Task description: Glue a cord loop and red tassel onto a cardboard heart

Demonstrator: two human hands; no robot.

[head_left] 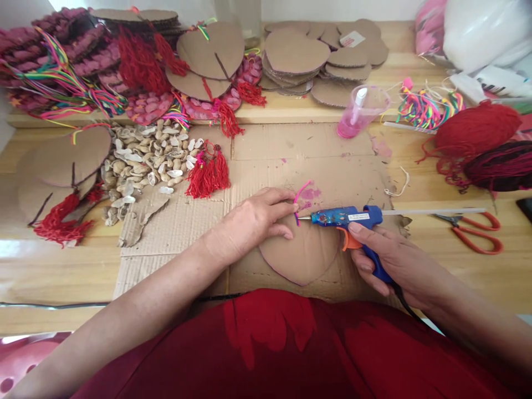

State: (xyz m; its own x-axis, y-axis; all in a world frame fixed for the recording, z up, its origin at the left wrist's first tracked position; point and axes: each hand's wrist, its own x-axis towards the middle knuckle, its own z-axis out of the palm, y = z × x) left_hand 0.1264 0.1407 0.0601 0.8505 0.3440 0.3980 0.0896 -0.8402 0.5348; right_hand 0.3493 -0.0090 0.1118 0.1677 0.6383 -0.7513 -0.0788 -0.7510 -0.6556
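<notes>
"Glue gun [332, 216], in the head view: where is it?"

"Gripped in the right hand [376, 249], its nozzle [304, 218] at the pink cord [302, 190] on the heart-shaped cardboard [305, 257]."

"And the left hand [264, 215]?"

"Loosely open, fingertips [294, 208] at that cord; orange-handled scissors [456, 224] lie on the surface [440, 271], right of the glue gun."

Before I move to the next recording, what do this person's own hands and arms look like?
The left hand and right hand are ungloved; no ring or watch shows. The forearms are sleeveless in view. The garment is dark red with brighter red shapes.
</notes>
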